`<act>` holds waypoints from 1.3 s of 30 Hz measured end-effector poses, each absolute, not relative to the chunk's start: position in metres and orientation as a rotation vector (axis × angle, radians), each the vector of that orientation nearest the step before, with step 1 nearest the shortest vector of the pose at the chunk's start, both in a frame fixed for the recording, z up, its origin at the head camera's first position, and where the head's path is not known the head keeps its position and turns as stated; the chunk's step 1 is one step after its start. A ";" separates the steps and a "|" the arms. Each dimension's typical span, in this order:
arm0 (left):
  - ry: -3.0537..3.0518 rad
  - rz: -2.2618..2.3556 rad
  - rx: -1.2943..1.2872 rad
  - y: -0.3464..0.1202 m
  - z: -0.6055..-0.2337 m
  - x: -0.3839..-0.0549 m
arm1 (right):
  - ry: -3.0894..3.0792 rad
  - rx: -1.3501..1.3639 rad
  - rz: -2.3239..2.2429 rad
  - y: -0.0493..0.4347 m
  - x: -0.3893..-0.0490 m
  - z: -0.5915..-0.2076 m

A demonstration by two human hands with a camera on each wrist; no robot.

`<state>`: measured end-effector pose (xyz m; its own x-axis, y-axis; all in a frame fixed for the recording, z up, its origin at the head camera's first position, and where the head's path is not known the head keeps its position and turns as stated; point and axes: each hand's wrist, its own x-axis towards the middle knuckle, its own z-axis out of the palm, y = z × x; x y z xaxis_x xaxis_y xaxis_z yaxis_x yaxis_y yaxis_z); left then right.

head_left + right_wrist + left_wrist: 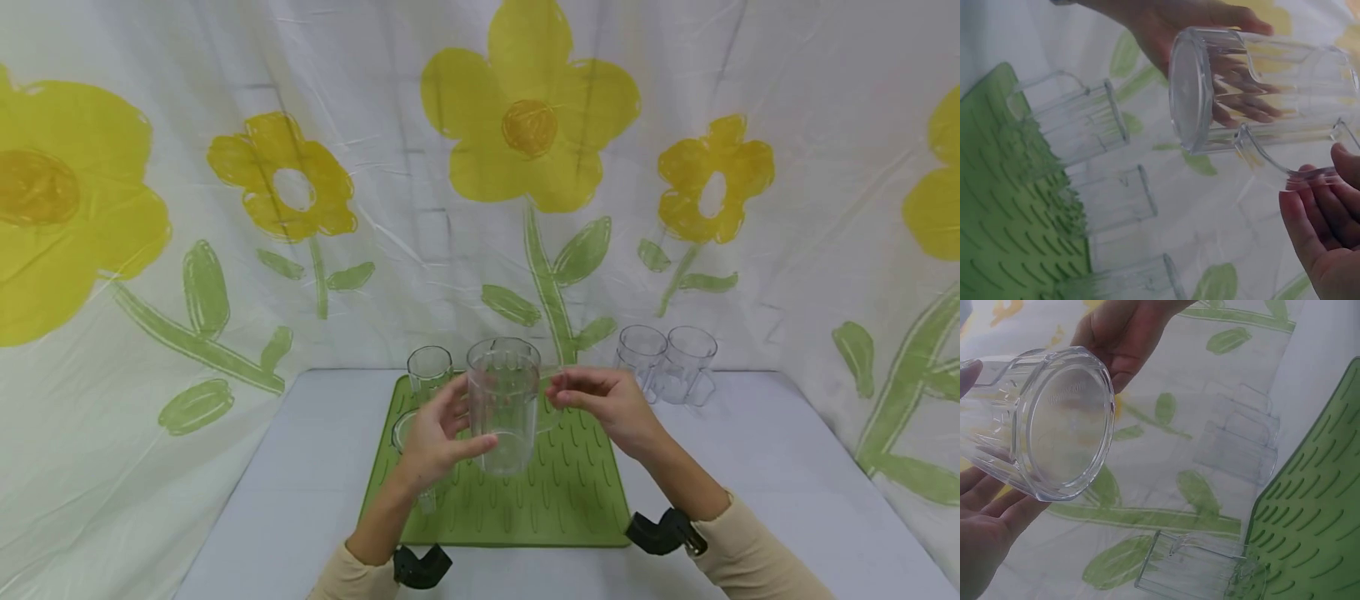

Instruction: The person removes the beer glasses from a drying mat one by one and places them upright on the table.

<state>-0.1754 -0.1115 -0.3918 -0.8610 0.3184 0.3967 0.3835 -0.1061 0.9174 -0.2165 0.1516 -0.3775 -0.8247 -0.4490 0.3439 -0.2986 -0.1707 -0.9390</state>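
Note:
A clear faceted mug (504, 417) is held upright above the green mat, between both hands. My left hand (437, 433) grips its body from the left, thumb on the near side and fingers round the back. With thumb and fingertips, my right hand (603, 404) pinches the mug's handle, which points right; the right wrist view shows the handle (1266, 164) between them. In the left wrist view the mug's round base (1067, 425) faces the camera, with faint raised lettering on it.
Under the hands lies a green ridged drying mat (555, 508) on a white table (277, 483). A clear mug (430, 362) stands at its back left, another (401, 429) partly behind my left hand. Two more mugs, one left (637, 346) and one right (688, 367), stand beyond its right back corner, before a flowered curtain (390, 275).

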 end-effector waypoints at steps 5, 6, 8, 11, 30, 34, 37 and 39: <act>-2.040 -2.149 -0.874 -0.111 -0.394 -0.175 | 1.973 -0.903 -2.090 0.156 -0.215 -0.375; -2.038 -2.147 -0.879 -0.111 -0.394 -0.176 | 1.967 -0.910 -2.084 0.157 -0.215 -0.375; -2.040 -2.139 -0.882 -0.111 -0.396 -0.176 | 1.946 -0.922 -2.080 0.157 -0.215 -0.375; -2.036 -2.136 -0.893 -0.112 -0.397 -0.176 | 1.954 -0.925 -2.059 0.157 -0.215 -0.375; -2.203 -1.964 -0.926 -0.114 -0.407 -0.174 | 2.164 -0.911 -2.002 0.157 -0.208 -0.381; -2.201 -1.954 -0.913 -0.118 -0.410 -0.173 | 2.209 -0.912 -1.989 0.159 -0.207 -0.378; -2.174 -1.945 -0.936 -0.122 -0.412 -0.172 | 2.220 -0.902 -2.007 0.163 -0.207 -0.376; -2.156 -1.937 -0.970 -0.124 -0.413 -0.173 | 2.228 -0.890 -2.019 0.167 -0.207 -0.375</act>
